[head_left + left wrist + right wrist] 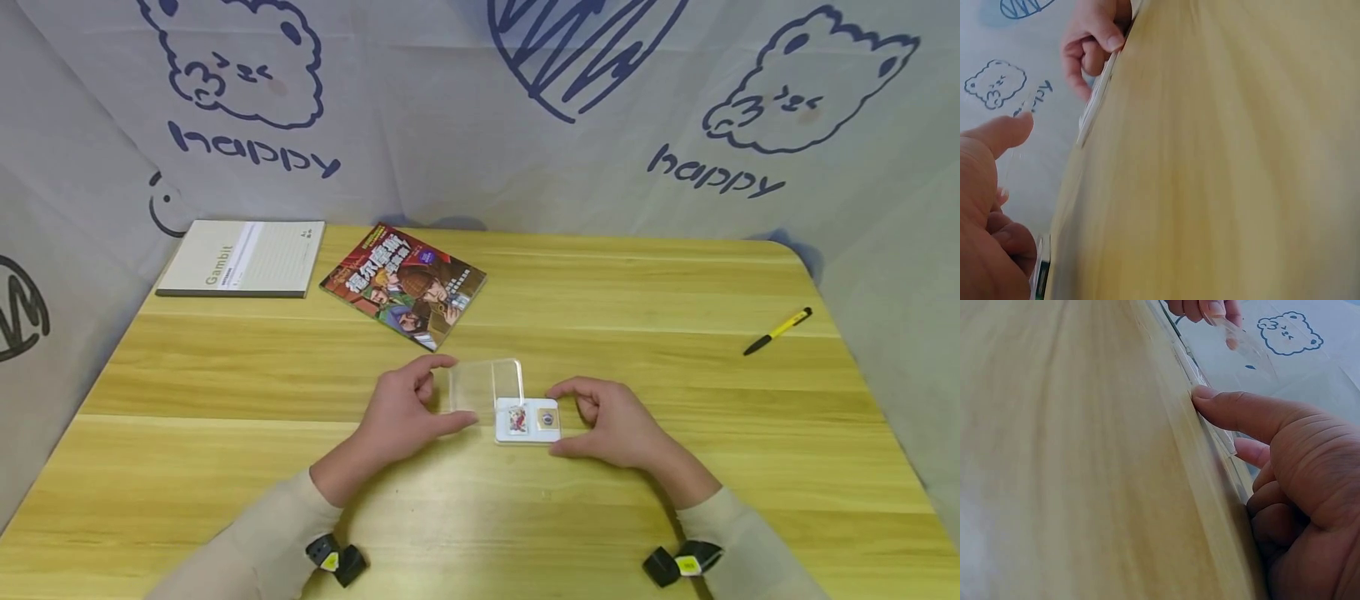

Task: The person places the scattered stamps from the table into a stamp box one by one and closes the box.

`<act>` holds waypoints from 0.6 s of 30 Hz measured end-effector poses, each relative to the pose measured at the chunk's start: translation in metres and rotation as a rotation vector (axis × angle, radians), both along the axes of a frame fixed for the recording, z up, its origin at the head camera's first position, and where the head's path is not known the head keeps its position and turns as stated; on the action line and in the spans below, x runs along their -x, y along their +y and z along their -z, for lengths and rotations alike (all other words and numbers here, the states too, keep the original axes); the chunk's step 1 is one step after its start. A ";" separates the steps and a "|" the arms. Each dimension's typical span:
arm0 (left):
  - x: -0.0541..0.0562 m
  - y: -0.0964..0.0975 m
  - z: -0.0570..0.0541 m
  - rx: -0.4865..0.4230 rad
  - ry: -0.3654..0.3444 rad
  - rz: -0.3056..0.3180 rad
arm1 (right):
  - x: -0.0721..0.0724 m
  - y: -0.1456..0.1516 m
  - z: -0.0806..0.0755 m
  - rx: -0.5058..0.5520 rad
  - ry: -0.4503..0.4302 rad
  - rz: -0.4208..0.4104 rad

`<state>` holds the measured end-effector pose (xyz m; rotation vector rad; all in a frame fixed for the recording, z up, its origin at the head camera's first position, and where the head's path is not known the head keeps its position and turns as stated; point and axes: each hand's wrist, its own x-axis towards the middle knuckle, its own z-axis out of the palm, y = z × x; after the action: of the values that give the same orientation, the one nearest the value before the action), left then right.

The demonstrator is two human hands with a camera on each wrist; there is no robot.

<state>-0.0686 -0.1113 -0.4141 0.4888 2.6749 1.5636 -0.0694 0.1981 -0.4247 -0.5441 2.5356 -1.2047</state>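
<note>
A clear plastic lid (472, 390) is pinched between thumb and fingers of the left hand (405, 408). It is raised over the left part of a small white case (533, 433) lying on the table. Two small items sit in the case: a colourful picture piece (518, 419) on the left and a gold-coloured square (548, 419) with a dark round centre on the right. The right hand (611, 421) grips the case's right end by its far and near edges. In the right wrist view, the right thumb (1235, 409) presses the case's edge near the tabletop.
A comic-style book (405, 283) lies at the back of the wooden table (637, 317). To its left is a pale notebook (240, 258). A yellow and black pen (777, 331) lies at the far right. Drawn-on white cloth (450, 108) hangs behind the table.
</note>
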 end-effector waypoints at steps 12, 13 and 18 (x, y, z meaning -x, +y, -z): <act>-0.004 0.031 0.000 0.052 -0.002 -0.012 | -0.001 0.000 -0.002 -0.002 -0.005 0.009; -0.004 0.033 0.000 0.059 0.001 -0.011 | -0.001 0.000 -0.002 -0.004 -0.008 0.012; -0.006 0.043 0.002 0.074 -0.001 0.001 | -0.001 -0.001 -0.003 -0.003 -0.023 0.025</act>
<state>-0.0622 -0.0685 -0.4164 0.4877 2.7192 1.4584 -0.0685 0.1973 -0.4219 -0.4962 2.5319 -1.2085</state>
